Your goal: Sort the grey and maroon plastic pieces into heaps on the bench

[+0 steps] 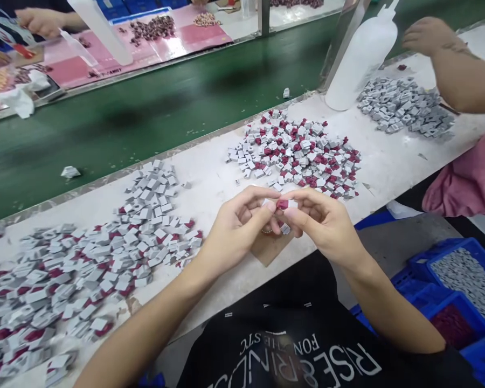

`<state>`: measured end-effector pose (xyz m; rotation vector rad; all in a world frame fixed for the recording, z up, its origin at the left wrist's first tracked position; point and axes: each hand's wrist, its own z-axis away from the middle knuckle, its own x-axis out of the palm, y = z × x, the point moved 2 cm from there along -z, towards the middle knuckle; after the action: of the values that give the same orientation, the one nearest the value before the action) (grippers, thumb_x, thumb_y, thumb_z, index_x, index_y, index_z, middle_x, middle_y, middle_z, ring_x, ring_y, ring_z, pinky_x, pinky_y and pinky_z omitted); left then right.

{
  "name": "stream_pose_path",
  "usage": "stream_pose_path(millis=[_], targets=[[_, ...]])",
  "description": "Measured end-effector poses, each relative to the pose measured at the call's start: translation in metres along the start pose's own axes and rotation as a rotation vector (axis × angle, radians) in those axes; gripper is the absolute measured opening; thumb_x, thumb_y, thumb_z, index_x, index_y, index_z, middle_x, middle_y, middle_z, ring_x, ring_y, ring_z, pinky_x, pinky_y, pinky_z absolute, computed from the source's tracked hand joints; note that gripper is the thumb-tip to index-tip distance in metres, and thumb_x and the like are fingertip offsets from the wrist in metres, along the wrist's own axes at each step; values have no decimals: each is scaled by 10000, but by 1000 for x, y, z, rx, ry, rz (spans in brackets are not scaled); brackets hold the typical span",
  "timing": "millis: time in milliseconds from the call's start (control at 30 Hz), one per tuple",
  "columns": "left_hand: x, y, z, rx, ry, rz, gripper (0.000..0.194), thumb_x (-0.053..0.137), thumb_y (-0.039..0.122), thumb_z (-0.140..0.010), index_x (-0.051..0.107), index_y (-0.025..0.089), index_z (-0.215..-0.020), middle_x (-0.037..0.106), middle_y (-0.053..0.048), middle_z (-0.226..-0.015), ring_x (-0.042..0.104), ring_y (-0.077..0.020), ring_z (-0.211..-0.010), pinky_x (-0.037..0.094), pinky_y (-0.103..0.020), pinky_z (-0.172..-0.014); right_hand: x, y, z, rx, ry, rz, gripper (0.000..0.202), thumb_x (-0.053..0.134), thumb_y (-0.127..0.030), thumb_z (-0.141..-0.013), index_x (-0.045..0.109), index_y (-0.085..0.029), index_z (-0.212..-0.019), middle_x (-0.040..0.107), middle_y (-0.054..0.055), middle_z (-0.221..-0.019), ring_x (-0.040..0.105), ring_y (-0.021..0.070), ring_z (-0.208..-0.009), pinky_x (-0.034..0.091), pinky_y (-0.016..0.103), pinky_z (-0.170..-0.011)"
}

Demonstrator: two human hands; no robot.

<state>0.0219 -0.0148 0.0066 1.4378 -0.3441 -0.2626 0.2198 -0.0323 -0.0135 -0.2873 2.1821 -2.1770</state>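
Head view: small grey-and-maroon piece (pixel 283 205)

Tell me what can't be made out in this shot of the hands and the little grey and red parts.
- Small red and grey part, head view: pinched between both hands' fingertips, so its shape stays hidden.
- Left hand and right hand: palms face away, so anything else held is unseen.
- Left pile of parts: cut off by the frame edge and blurred.
- Blue bin: contents too small, cropped at right.
- White bottle: no label is readable.
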Motion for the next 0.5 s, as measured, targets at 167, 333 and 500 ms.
stream_pose_path(millis=[167,333,500], targets=[[6,-4,8,6,18,-17,205,805,335,-1072,786,193,-1218,814,-22,-860,809,-178,-773,664,-318,-798,6,2,10,25,14,-36,211,858,-438,-1050,837,-233,-1092,663,-59,-665,591,102,-535,520,258,-534],[9,-8,11,-15,130,-86,165,831,369,-1045,806,224,-1120,794,-16,-799,785,-189,-744,641,-319,-736,17,7,19,57,7,-46,332,960,-391,-959,758,-266,-1191,774,-38,-800,711,145,-660,583,276,-607],[4,-13,14,-69,168,-5,225,865,414,-1021,772,217,-1079,821,-29,-842,790,-193,-750,658,-341,-780,15,7,27,-20,93,152,463,944,-320,-964,721,-321,-1369,814,-1,-958,811,226,-890,696,367,-816]])
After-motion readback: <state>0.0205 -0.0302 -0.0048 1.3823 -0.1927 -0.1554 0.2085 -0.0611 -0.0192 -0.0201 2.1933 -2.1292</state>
